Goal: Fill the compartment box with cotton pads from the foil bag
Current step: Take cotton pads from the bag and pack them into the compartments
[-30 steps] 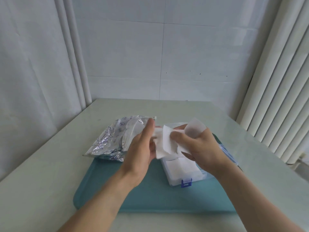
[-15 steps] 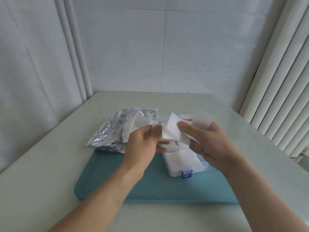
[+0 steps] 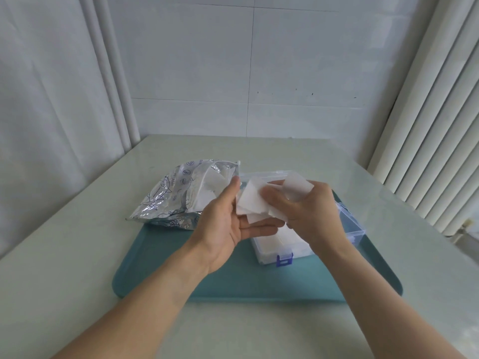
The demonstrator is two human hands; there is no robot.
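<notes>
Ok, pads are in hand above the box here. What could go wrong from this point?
1. The right hand pinches several fanned cotton pads at once; one could slip from that grip and land on the teal tray rather than in the compartment box.
2. The left hand lies open beneath, so it may not catch a loose pad.
3. The foil bag lies open-mouthed, so more pads might spill out.

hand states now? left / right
Left hand: open, fingers straight beside the cotton pads.
Right hand: holding the cotton pads, fingers curled round them.
</notes>
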